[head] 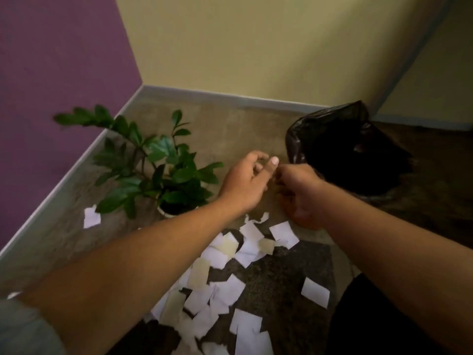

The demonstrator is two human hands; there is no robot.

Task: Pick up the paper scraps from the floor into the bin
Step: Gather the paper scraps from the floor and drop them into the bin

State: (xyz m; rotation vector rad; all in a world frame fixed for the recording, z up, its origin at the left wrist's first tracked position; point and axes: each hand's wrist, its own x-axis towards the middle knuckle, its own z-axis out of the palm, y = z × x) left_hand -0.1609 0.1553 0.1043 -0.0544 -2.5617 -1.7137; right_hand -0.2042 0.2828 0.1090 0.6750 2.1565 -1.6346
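Observation:
Several white and beige paper scraps (245, 254) lie scattered on the carpet between my forearms, and one scrap (91, 217) sits apart at the left. The bin (343, 149), lined with a black bag, stands at the right near the wall corner. My left hand (245, 181) and my right hand (300, 194) meet just left of the bin's rim, above the far end of the scraps. The fingers of both hands are curled and the left thumb points up. Motion blur hides whether either hand holds a scrap.
A potted green plant (158, 170) in a white pot stands left of my left hand. A purple wall (51, 85) runs along the left and a yellow wall (256, 47) lies behind. A dark carpet patch (281, 278) lies under the scraps.

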